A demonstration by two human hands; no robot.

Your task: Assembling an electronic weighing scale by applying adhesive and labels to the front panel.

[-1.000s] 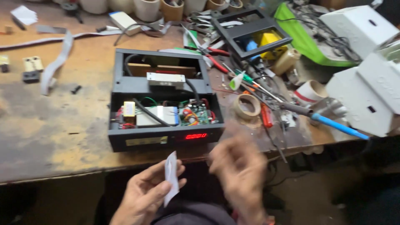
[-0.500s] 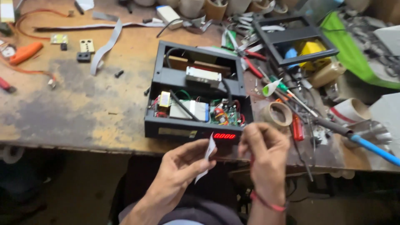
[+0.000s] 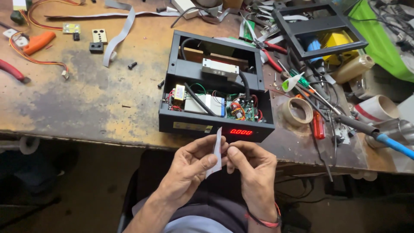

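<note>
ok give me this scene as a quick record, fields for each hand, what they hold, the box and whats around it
left hand: fingers pinch a small white strip
right hand: fingertips on the same strip, at its right edge
black box: open, on the wooden bench, circuit boards and wires showing, red display lit
right of the box: tape roll, red-handled pliers, screwdrivers
left of the box: grey ribbon cable, orange tool

Worn, stained wooden workbench point(image 3: 86, 103) stands over a dark, shadowed floor point(image 3: 64, 194).
</note>
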